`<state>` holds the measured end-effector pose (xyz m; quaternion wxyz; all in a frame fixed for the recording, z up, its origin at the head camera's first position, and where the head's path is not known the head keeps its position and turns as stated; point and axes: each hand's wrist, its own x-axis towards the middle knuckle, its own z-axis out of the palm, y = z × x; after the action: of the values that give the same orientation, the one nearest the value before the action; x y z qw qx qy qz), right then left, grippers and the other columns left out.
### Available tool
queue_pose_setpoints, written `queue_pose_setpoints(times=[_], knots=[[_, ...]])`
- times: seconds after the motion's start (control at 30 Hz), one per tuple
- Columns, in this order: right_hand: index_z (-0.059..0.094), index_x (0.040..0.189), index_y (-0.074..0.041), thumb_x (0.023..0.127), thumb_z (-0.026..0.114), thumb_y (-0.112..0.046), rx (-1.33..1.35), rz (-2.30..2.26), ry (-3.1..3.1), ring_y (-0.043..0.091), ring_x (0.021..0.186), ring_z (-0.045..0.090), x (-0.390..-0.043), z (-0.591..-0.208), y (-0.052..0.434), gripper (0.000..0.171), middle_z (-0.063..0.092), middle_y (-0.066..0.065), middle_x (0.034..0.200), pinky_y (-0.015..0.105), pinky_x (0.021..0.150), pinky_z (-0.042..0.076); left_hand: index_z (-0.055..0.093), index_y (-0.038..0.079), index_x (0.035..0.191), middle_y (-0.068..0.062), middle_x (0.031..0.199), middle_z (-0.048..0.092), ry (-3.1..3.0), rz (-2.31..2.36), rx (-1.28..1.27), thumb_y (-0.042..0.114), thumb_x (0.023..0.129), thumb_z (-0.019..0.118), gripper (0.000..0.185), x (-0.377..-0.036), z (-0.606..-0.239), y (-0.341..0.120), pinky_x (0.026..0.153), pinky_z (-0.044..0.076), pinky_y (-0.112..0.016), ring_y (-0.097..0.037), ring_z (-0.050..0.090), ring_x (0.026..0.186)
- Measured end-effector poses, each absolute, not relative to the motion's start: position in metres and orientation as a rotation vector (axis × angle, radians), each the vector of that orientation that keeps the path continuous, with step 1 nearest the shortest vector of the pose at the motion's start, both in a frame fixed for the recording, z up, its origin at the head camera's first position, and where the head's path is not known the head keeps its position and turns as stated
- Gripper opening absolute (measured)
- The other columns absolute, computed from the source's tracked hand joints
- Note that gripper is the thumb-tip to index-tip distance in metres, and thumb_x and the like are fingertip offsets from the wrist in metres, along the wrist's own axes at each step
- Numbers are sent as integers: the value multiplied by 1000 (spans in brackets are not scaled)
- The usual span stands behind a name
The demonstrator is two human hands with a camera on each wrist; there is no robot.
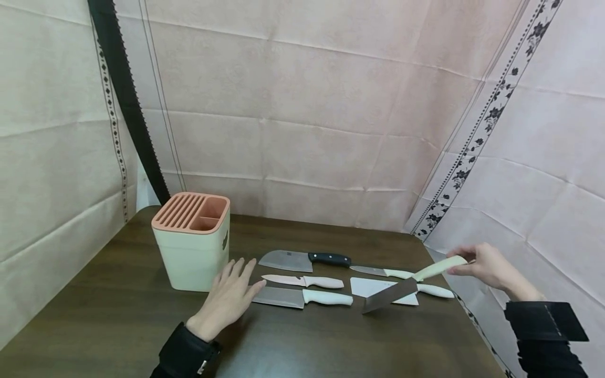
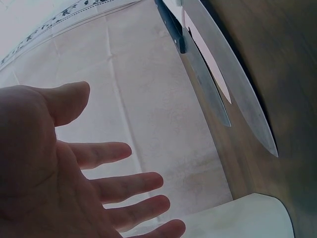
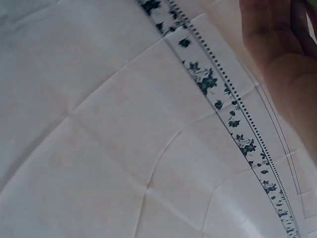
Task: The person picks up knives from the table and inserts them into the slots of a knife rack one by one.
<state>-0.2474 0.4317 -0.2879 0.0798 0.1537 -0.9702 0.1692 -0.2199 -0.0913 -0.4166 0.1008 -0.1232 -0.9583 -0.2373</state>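
My right hand [image 1: 487, 268] pinches the pale green handle [image 1: 439, 266] of a kitchen knife, its dark blade [image 1: 389, 295] slanting down to the left over a white-bladed knife [image 1: 373, 286]. In the right wrist view only part of the right hand [image 3: 285, 59] shows, at the upper right. My left hand [image 1: 229, 296] has its fingers spread and holds nothing, beside the pale green knife block [image 1: 189, 260]. By its thumb, in the head view, lies a wide-bladed knife [image 1: 279, 296] with a white handle. The left wrist view shows that hand's palm [image 2: 64, 183] and loosely extended fingers.
A black-handled cleaver [image 1: 285, 261], a small pink-bladed knife [image 1: 283, 279] and a green-handled knife [image 1: 368, 270] lie on the dark wooden table [image 1: 118, 299]. The block's pink top [image 1: 181, 210] has slots and two square openings. Pale cloth [image 1: 321, 131] hangs behind and along both sides.
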Motion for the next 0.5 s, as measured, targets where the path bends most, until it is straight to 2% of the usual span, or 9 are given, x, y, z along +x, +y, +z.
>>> queue_pose_setpoints(times=[0.17, 0.33, 0.5], knots=[[69, 105, -1, 82, 76, -21, 420, 698, -2903, -4, 72, 61, -252, -282, 418, 31, 73, 3, 86, 19, 66, 46, 41, 4, 144, -29, 146, 40, -2825, -715, -361, 44, 99, 49, 61, -220, -416, -91, 105, 29, -68, -50, 30, 138], [63, 117, 1, 84, 75, -22, 367, 878, -2826, -3, 75, 65, -259, -281, 399, 41, 74, 6, 89, 18, 69, 49, 40, 5, 145, -28, 147, 40, -2817, -742, -367, 46, 99, 48, 62, -221, -414, -89, 105, 28, -69, -49, 30, 138], [62, 122, -1, 85, 74, -23, 362, 939, -2709, 0, 73, 65, -264, -285, 377, 44, 74, -1, 86, 17, 67, 48, 40, 4, 145, -28, 147, 39, -2802, -754, -388, 47, 99, 46, 63, -222, -410, -86, 107, 26, -68, -49, 30, 139]])
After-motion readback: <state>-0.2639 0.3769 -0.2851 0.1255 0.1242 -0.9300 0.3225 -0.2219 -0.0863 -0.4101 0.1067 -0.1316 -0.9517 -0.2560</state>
